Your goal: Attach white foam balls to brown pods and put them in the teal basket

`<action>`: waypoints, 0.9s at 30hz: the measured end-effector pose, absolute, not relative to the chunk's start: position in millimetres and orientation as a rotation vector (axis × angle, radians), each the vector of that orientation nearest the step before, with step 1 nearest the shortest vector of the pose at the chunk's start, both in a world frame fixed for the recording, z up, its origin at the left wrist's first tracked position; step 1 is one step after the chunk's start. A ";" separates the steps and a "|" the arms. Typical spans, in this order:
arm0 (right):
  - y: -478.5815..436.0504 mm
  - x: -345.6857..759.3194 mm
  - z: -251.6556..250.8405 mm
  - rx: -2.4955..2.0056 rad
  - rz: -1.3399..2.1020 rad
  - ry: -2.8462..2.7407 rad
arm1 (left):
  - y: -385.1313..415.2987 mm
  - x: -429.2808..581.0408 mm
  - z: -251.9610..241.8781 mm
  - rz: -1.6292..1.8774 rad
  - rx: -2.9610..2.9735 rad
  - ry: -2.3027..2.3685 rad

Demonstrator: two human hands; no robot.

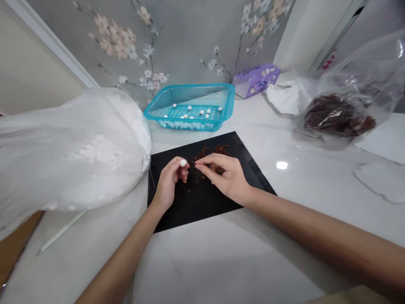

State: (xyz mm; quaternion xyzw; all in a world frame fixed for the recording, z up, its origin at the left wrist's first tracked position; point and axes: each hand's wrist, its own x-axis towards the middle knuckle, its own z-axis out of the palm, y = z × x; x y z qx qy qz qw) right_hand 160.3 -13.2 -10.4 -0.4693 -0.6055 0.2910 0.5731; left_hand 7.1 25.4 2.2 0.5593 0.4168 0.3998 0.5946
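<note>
My left hand (167,183) is above the left part of a black mat (193,209), with a small white ball (183,162) held at its thumb and fingertips. Opposite it, my right hand (229,175) has thumb and forefinger pinched together, a short gap from the ball. What sits in that pinch is too small to make out. Behind and partly under the right hand lies a loose heap of reddish-brown dried bits (221,149) on the mat. A few more bits are scattered between the hands.
Beyond the mat stands a blue plastic basket (190,88) with several white balls inside. A large white plastic bag (104,126) fills the left side. A purple tissue pack (257,79) is behind; a clear bag of brown material (335,116) lies right. A thin white stick (61,232) is lower left.
</note>
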 end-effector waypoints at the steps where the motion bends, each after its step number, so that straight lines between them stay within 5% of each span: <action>1: -13.7 160.3 -10.5 -1.093 0.657 -1.446 | 25.5 7.8 2.5 0.903 1.318 0.978; 27: -10.7 160.8 -9.7 -1.103 0.758 -1.533 | 22.6 7.8 1.0 0.739 1.505 0.927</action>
